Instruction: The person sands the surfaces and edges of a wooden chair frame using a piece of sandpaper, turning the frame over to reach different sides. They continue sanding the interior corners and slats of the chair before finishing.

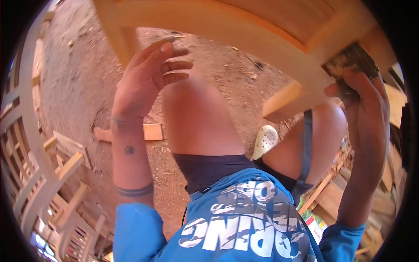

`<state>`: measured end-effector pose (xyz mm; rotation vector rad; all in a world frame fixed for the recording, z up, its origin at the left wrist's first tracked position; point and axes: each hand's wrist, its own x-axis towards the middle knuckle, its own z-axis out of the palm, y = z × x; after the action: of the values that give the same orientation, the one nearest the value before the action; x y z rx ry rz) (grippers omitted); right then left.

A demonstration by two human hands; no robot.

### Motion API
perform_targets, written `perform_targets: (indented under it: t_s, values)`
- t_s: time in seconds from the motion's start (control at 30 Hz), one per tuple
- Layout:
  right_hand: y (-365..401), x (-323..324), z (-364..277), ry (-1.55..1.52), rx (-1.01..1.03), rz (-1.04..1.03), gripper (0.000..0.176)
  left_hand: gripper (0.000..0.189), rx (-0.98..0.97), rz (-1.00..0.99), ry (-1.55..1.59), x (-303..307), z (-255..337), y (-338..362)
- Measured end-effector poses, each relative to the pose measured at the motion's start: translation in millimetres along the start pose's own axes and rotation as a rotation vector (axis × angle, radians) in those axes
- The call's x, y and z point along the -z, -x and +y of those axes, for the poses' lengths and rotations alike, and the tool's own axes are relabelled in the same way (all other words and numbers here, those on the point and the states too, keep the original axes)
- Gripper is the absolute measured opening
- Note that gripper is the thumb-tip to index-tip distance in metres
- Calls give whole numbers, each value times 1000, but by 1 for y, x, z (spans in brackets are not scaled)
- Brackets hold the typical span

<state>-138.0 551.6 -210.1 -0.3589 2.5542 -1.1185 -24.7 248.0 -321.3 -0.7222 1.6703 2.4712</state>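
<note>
A light wooden furniture frame [209,19] with curved rails and a panel stretches across the top of the head view. My right hand [364,89] grips a dark, dusty piece of sandpaper [351,63], which lies against the frame's corner at the upper right. Off to the left, my left hand [150,74] is raised beside one of the frame's legs [127,46]. Its fingers are parted and loosely curled, with nothing in them. Below the corner, a wooden leg end [283,102] juts out over my knee.
Slatted wooden chair frames [26,113] stand along the left side. A small wood offcut [152,131] lies on the reddish dirt ground [83,56], which is littered with shavings. Stacked wood scraps [331,196] are at the lower right. My pale clog [265,140] shows between my legs.
</note>
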Motion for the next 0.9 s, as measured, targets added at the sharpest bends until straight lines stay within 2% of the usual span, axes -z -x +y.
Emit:
perform_targets:
  t_s: [0.07,0.17,0.2,0.3,0.33,0.43,0.47,0.57,0.67,0.73,0.87,0.9]
  values:
    - [-11,-16,-7,-559,-199,62,22,50,78,-41,-133,28,15,9]
    - [-14,-15,8,-531,-159,42,20,54,90,-7,-319,36,23,16]
    - [-10,-10,12,-516,-168,62,22,55,68,-17,-291,36,20,16]
    - [9,-12,-15,-599,-262,93,25,58,12,21,-107,16,6,11]
    - [6,-18,-12,-607,-189,121,29,63,-3,-15,32,10,0,6]
    - [-20,-21,-3,-421,-218,104,36,68,-19,18,514,-28,-17,-18]
    - [-7,-17,-11,-453,-218,102,37,83,-62,55,579,-45,-17,-21]
    - [22,-17,-31,-602,-188,78,39,77,-315,108,587,-81,-16,-44]
    - [8,-24,-35,-490,-120,82,48,71,-574,196,602,-102,-24,-71]
    - [-2,-20,-33,-391,-237,36,52,61,-542,273,609,-113,-22,-72]
    - [21,-27,-33,-719,-26,122,63,57,-591,330,581,-122,-17,-70]
    - [10,-32,-24,-671,-53,95,63,62,-605,301,566,-120,-19,-73]
